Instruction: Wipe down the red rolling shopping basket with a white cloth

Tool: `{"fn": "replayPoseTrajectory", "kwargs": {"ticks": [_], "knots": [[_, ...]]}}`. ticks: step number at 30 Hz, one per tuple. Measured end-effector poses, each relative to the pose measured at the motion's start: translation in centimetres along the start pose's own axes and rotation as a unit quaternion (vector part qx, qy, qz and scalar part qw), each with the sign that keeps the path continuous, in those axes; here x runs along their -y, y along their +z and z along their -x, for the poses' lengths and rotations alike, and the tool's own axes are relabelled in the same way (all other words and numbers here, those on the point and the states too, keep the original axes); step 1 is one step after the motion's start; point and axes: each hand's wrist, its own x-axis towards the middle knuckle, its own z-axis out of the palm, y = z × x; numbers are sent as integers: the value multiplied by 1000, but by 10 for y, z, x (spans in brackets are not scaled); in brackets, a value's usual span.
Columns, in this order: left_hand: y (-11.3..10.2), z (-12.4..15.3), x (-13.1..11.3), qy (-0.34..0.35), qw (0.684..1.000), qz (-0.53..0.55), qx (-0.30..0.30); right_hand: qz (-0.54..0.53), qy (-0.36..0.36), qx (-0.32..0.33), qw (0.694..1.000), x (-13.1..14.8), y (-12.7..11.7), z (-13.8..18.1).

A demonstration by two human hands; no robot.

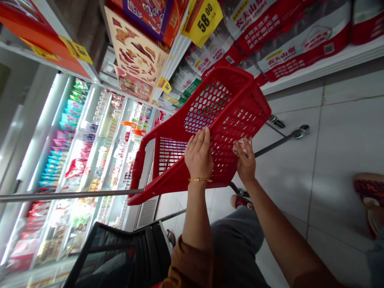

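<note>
A red plastic shopping cart (240,114) with a mesh basket fills the middle of the head view, which is strongly tilted. My left hand (200,154), wearing a gold bracelet (200,180), grips the basket's near upper rim with its fingers laid over the edge. Against the basket's perforated outer side, my right hand (246,162) pinches a small crumpled white cloth (241,146) with orange patches. The cart's red push handle (137,170) sticks out at the left, with neither hand on it.
Packs of bottled water (279,56) line the lower shelf beside the cart; boxed goods (138,48) stand above. A lit display case (87,160) is at left. A black-framed panel (120,256) is at lower left. Another person's shoe (370,196) rests on the tiled floor (345,144).
</note>
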Motion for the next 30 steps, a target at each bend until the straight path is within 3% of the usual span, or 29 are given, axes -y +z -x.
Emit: {"fn": "replayPoseTrajectory", "kwargs": {"ticks": [5,9,14,19,24,30], "knots": [[6,0,-8,-36,999,1,-28,9,-17,-1,1000,-2,-4,3],[8,-1,-13,-52,998,-12,-42,10,-15,-13,1000,12,-9,-9],[10,-2,-16,-54,997,-8,-62,51,-79,-50,994,54,-9,-60],[13,-3,-15,-55,996,2,-71,75,-138,-7,988,86,9,-107],[12,-6,-13,-62,995,17,-77,79,-143,-27,986,77,25,-112],[12,-7,-13,-69,994,36,-75,72,-160,-30,984,45,22,-102]]}}
